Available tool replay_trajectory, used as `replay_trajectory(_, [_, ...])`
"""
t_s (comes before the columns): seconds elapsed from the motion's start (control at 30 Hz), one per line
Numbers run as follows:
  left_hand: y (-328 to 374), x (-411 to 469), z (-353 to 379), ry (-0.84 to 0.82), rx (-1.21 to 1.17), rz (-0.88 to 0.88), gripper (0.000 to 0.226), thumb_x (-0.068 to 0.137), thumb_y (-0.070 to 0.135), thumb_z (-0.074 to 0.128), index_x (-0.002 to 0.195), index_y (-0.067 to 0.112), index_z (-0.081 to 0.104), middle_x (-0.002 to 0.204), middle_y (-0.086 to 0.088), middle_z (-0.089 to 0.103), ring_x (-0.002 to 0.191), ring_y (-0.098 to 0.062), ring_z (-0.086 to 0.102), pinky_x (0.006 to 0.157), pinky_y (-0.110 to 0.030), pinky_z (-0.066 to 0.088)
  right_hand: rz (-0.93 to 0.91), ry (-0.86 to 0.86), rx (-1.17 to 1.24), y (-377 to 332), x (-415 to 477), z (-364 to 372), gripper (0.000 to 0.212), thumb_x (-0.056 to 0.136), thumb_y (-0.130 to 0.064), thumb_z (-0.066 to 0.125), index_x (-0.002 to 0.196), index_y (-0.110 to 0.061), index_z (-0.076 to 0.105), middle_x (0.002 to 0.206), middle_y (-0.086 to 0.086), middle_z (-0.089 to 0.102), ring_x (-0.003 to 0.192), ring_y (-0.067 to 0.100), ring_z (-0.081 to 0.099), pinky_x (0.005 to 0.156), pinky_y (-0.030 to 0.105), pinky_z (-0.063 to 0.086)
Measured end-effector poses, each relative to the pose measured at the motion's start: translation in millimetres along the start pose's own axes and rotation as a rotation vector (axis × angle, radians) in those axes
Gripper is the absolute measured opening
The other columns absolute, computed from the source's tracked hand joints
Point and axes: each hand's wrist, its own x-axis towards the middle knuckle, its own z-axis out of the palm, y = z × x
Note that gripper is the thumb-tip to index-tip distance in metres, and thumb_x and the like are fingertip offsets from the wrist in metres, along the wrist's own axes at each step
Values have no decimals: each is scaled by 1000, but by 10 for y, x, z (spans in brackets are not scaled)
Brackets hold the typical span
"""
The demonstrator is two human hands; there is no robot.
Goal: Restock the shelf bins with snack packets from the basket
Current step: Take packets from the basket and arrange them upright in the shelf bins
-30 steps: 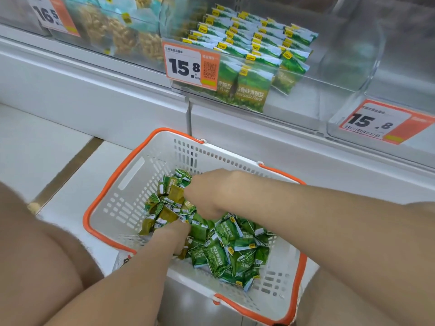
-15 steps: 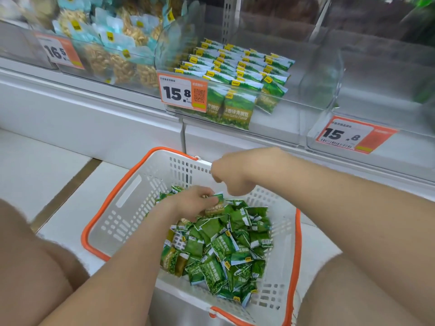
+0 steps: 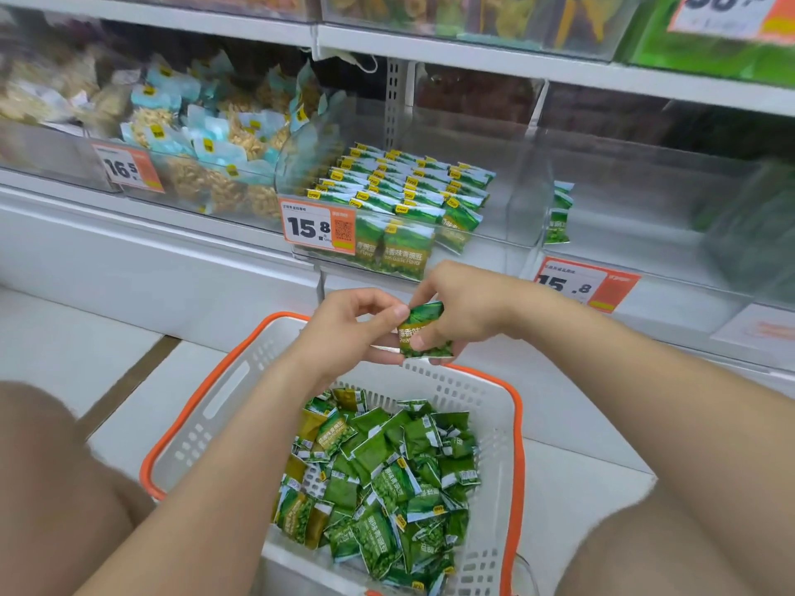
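Head view: a person crouches at a low shop shelf, both forearms reaching away over a basket on the floor (image 3: 559,423).
Held packet: one green held packet (image 3: 423,333) is upright in the air above the basket's far rim, just near of the shelf front.
Right hand: the right hand (image 3: 469,303) pinches it from the right, thumb on the lower front, fingers clamped behind.
Left hand: the left hand (image 3: 352,324) grips its left edge, thumb tip on the upper corner and curled fingers (image 3: 380,357) under the lower corner.
Basket: the white basket (image 3: 266,350) has an orange rim and slotted walls.
Loose packets: a heap of loose packets (image 3: 383,479) fills the basket's right and near part.
Middle bin: the clear middle bin (image 3: 507,200) holds stocked packets (image 3: 408,187) in upright rows on its left side; its right part is bare.
Price tag: a price tag (image 3: 316,228) reading 15.8 hangs on that bin's front left.
Right bin: the right bin (image 3: 645,217) has a few green packets (image 3: 559,217) against its left wall.
Left bin: the left bin (image 3: 64,161) holds pale blue snack bags (image 3: 206,144).
Legs: bare knees (image 3: 51,488) flank the basket.
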Motion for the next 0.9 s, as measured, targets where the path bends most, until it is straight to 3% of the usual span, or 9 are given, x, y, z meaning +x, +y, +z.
replay_trajectory(0.1, [51,-8,67,30,187,88,15,101,23,68,97,9,72,98,-10,70,77,-23,77,75,-50,65,32,0,31,-11,-71,-36,48,86,-21,85,127,-6,65,93,10,75,54,14,72,53,26,57])
replay_trajectory(0.2, [96,-7,100,8,206,119,17,105,21,62,101,6,69,98,-12,70,79,-26,78,74,-49,65,48,24,-96,-5,-124,-70,54,84,-27,86,131,-11,64,92,1,70,62,16,72,60,29,61])
replay_trajectory(0.33, [204,43,103,54,80,149,11,105,8,60,105,8,71,104,-17,68,82,-25,76,75,-39,65,21,127,148,-2,-119,-135,27,89,-21,80,107,-4,71,98,17,73,81,26,76,64,37,65])
replay_trajectory(0.43, [347,143,107,182,77,298,7,101,8,67,104,11,72,97,-12,74,79,-20,74,72,-38,64,-10,280,330,-57,-108,-250,35,91,-37,78,97,-3,74,78,13,68,63,17,68,52,30,58])
replay_trajectory(0.5, [458,232,122,305,164,417,8,102,12,64,103,16,71,91,-3,74,79,-19,72,68,-37,61,-10,483,341,-100,-84,-343,34,92,-39,75,92,-5,75,67,6,64,58,15,64,57,34,57])
replay_trajectory(0.63, [682,428,130,490,541,617,19,96,10,54,103,19,69,95,7,69,87,-15,63,80,-34,51,-19,877,340,-110,27,-517,21,97,-30,67,114,-18,68,112,-1,64,117,23,57,85,27,39])
replay_trajectory(0.7, [788,550,139,455,727,665,24,90,13,51,106,18,69,105,2,67,99,-20,61,90,-40,49,-27,969,308,-72,100,-580,17,96,-24,66,112,-21,62,107,-10,56,121,24,51,82,28,32])
replay_trajectory(0.8, [914,770,155,289,1019,539,34,90,17,50,118,15,68,119,-8,66,115,-32,58,98,-48,49,59,1026,246,19,262,-668,15,93,-20,66,104,-23,57,99,-9,52,115,26,51,79,32,32])
replay_trajectory(0.9, [982,978,137,114,1215,396,24,95,20,48,105,8,67,111,-16,66,108,-40,60,90,-48,52,193,966,176,102,435,-745,20,93,-26,71,108,-21,60,112,2,60,116,31,54,78,33,35])
